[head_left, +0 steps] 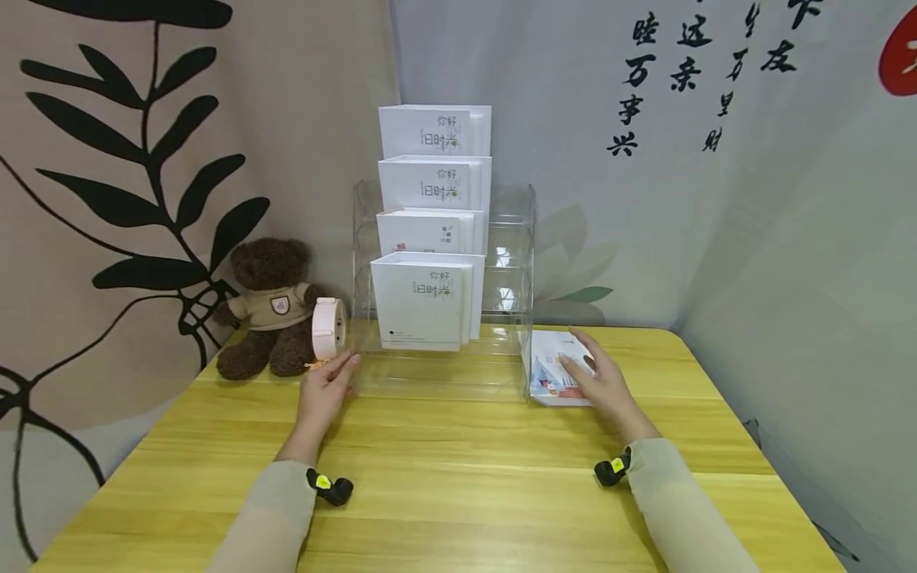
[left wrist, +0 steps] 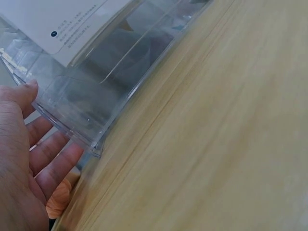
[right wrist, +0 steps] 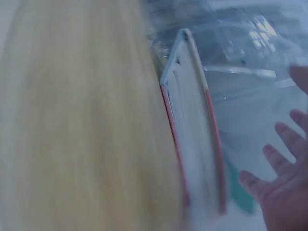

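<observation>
A clear plastic display rack [head_left: 509,278] stands on the wooden table, holding several white booklets [head_left: 419,306] in stepped tiers. My left hand [head_left: 328,395] is at the rack's lower left side. In the left wrist view its thumb lies at the rack's edge, and its other fingers [left wrist: 50,151] extend along the outer side panel. To the right of the rack lies a book [head_left: 555,374] with a blue and red picture on its white cover. Over that book is my right hand [head_left: 609,390], its fingers [right wrist: 284,163] spread apart in the right wrist view, gripping nothing.
A brown teddy bear [head_left: 268,306] in a beige shirt sits left of the rack. Between bear and rack stands a pale pink round object [head_left: 329,328]. Behind the table [head_left: 458,477] hangs a cloth backdrop [head_left: 573,95] with leaves and dark writing.
</observation>
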### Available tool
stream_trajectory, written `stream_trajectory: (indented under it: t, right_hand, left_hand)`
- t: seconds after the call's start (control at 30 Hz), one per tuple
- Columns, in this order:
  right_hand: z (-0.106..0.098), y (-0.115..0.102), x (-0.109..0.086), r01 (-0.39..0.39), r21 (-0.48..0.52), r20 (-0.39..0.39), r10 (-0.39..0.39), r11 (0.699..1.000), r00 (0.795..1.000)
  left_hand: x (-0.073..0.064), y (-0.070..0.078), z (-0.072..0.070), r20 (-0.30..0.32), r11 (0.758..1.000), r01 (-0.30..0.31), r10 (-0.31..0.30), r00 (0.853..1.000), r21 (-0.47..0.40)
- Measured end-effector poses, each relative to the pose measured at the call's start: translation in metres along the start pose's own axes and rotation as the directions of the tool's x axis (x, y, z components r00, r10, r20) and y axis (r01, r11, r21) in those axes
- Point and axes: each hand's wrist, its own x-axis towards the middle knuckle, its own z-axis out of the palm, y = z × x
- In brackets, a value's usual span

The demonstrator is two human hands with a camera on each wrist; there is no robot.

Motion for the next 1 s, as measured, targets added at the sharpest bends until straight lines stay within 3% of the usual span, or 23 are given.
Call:
stream_trajectory:
  t: [0.1, 0.2, 0.33, 0.5, 0.6, 0.73, 1.0]
  right_hand:
    - [0.000, -0.023, 0.002, 0.073, -0.034, -0.033, -0.074, 0.997, 0.997]
    - [0.003, -0.060, 0.006, 0.170, -0.032, -0.058, -0.171, 0.985, 0.983]
    - [0.020, -0.109, 0.019, 0.255, 0.095, -0.066, -0.249, 0.962, 0.966]
    - [0.060, -0.146, 0.050, 0.246, 0.311, -0.107, -0.223, 0.918, 0.969]
    - [0.087, -0.154, 0.064, 0.221, 0.368, -0.143, -0.180, 0.903, 0.973]
    - [0.116, -0.152, 0.070, 0.203, 0.367, -0.183, -0.143, 0.908, 0.973]
    - [0.127, -0.149, 0.074, 0.207, 0.355, -0.204, -0.141, 0.912, 0.969]
  left_hand:
    - [-0.002, -0.001, 0.003, -0.001, 1.000, 0.009, -0.009, 1.000, 0.004]
    - [-0.006, -0.004, 0.004, 0.001, 1.000, 0.009, -0.009, 1.000, 0.012]
    - [-0.006, -0.005, 0.003, 0.008, 1.000, 0.009, -0.009, 1.000, 0.001]
    - [-0.002, -0.002, 0.002, -0.005, 1.000, -0.015, 0.015, 1.000, 0.005]
    - [0.000, -0.002, 0.003, 0.000, 1.000, -0.026, 0.026, 1.000, 0.013]
    - [-0.002, -0.004, 0.004, 0.003, 1.000, -0.025, 0.025, 1.000, 0.017]
    - [-0.002, -0.003, 0.000, -0.014, 0.999, -0.044, 0.044, 0.999, 0.024]
